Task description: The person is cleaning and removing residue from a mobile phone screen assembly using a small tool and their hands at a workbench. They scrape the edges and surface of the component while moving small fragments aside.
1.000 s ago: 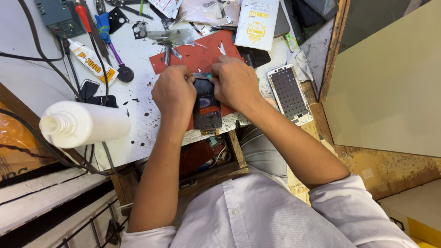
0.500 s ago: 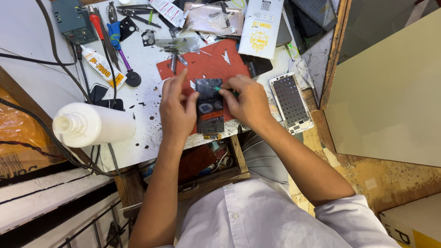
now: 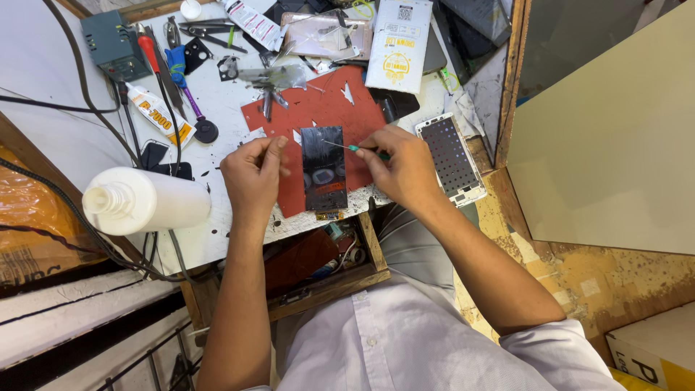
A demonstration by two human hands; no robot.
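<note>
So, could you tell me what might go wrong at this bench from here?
The tool tip in the right hand rests over the dark phone panel; a slip could scratch it. The panel overhangs the red mat near the table edge and could slide off. The white bottle lies on its side and may roll.

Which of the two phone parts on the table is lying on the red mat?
The dark phone panel lies on the red mat, between the left hand and right hand. The white-edged phone frame sits off the mat, to the right.
</note>
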